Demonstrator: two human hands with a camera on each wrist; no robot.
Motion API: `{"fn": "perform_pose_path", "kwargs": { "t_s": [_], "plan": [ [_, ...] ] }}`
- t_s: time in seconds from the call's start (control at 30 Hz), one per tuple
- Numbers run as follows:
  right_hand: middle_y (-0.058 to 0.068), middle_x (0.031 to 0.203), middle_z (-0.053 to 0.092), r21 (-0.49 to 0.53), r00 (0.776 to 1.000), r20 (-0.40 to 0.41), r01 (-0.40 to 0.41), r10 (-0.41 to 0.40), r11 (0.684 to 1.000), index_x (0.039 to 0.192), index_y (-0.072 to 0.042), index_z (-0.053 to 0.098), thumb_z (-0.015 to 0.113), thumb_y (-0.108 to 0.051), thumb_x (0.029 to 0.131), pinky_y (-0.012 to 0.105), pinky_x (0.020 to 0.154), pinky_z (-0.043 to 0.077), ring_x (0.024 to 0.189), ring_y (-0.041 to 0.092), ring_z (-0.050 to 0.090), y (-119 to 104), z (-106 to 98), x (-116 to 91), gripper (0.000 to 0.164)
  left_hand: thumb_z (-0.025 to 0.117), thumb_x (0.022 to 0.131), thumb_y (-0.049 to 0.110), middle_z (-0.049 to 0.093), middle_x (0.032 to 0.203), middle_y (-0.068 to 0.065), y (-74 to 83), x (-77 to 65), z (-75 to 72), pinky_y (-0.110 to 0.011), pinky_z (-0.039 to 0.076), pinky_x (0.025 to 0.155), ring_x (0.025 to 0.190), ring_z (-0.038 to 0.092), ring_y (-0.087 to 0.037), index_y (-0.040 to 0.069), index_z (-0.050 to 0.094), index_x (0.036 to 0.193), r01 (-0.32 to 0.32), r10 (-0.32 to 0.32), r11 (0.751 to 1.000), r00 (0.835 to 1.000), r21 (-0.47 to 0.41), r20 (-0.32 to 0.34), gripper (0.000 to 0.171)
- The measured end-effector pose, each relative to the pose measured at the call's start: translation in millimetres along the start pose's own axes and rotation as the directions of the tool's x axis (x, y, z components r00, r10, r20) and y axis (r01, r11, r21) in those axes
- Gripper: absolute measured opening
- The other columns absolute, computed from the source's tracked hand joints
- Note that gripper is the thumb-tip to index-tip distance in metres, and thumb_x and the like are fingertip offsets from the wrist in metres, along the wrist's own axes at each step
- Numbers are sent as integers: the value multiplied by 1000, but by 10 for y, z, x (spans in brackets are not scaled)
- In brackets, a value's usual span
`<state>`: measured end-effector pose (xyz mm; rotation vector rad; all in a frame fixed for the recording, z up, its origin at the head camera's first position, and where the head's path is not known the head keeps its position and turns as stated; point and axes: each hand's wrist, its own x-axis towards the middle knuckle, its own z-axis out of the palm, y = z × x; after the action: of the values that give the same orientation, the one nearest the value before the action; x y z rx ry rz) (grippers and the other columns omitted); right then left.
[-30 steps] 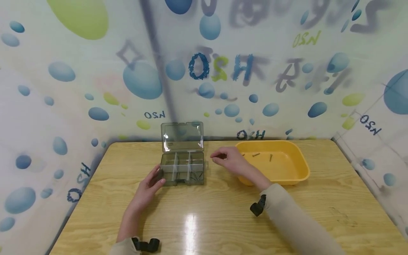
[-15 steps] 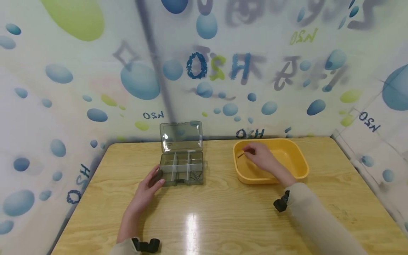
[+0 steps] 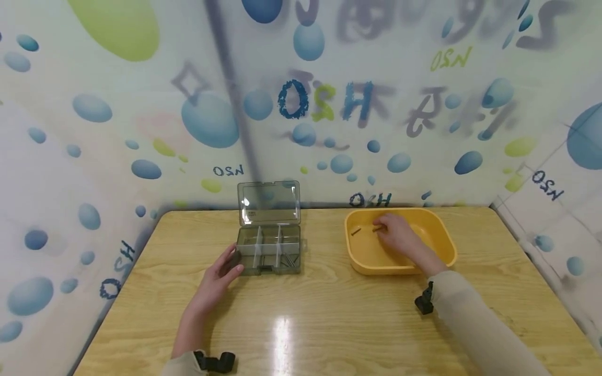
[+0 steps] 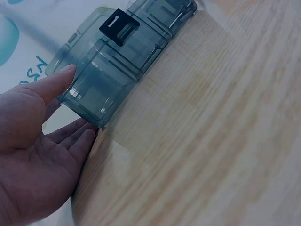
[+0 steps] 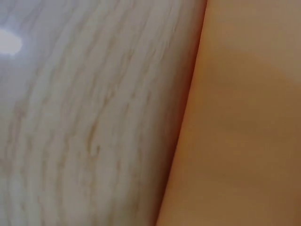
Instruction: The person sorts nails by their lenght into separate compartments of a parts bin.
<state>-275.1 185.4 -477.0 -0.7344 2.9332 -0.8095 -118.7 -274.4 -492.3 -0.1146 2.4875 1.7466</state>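
Note:
A smoky clear plastic organizer box [image 3: 268,249] stands on the table with its lid [image 3: 269,202] raised. My left hand [image 3: 217,282] rests against the box's left side. In the left wrist view, the thumb [image 4: 63,82] lies along the front corner and the other fingers touch low on the side. Screws [image 3: 290,260] lie in the front right compartment, and a threaded screw [image 4: 150,59] shows in another front compartment. Inside the yellow tray [image 3: 400,270], my right hand [image 3: 400,237] pinches a screw [image 3: 377,228] at its fingertips. Another screw [image 3: 356,232] lies left of it.
The wooden table [image 3: 320,324] runs back to a wall [image 3: 329,156] printed with blue and green drops. The tray's front wall [image 5: 235,117] fills the right part of the right wrist view; the right hand is out of that view.
My right hand has moved right from beside the box into the yellow tray, passing the left screw to the one beside it. My left hand stays at the box.

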Motion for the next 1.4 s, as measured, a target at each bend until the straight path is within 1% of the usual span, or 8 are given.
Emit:
{"fn": "perform_pose_path", "kwargs": {
  "t_s": [0.3,0.4,0.57,0.67,0.77,1.0,1.2,1.4],
  "plan": [
    [21,105,71,-33,999,41,32,-30,999,105,7,73,64,6,89,54,92,52,100,38,65,63,38,39,18,60,106,25,27,164,-25,-26,13,7,-50,29,116,149,30,-40,12,24,164,-8,8,1000,1000,-18,5,69],
    [19,103,71,-43,998,55,20,-18,999,103,5,73,65,6,89,53,91,53,98,36,65,67,40,54,17,59,107,24,27,164,-25,-25,8,4,-50,30,116,149,30,-40,11,24,164,-16,16,1000,1000,-17,6,69],
    [13,94,70,-72,994,106,3,5,997,95,1,74,68,5,88,47,82,54,85,28,61,54,23,80,10,59,107,24,26,164,-26,-26,-7,2,-50,30,116,149,29,-41,10,23,164,-23,23,1000,1000,-19,8,69],
    [13,93,71,-83,992,126,-17,27,996,93,1,76,69,3,89,47,82,54,85,28,62,39,1,75,8,60,106,24,26,164,-25,-26,-5,5,-50,30,116,149,30,-40,10,24,164,-24,24,999,1000,-26,6,69],
    [14,96,73,-81,991,122,-43,53,996,95,2,77,70,2,90,49,86,55,90,30,66,36,-13,65,8,60,106,24,27,163,-26,-27,8,7,-50,31,115,148,31,-41,10,25,164,-28,28,999,1000,-28,4,69],
    [13,93,73,-80,991,121,-55,64,995,94,2,77,70,0,92,49,86,55,87,29,64,24,-27,60,8,59,106,18,29,162,-28,-19,18,5,-48,34,114,147,33,-42,6,26,163,-46,46,998,999,-36,-10,67],
    [12,93,73,-89,993,115,-17,27,996,95,2,77,71,-1,93,48,85,56,86,28,65,52,-26,52,7,60,106,19,29,162,-28,-18,33,0,-47,34,114,147,33,-41,7,26,163,-45,45,999,999,-29,-7,67],
    [12,94,75,-81,997,80,26,-19,996,97,2,77,70,-2,94,48,84,57,88,30,69,36,-33,33,8,60,106,20,28,162,-28,-27,27,-10,-49,32,115,148,32,-41,8,25,163,-34,34,999,999,-35,-1,67]
  ]
}}
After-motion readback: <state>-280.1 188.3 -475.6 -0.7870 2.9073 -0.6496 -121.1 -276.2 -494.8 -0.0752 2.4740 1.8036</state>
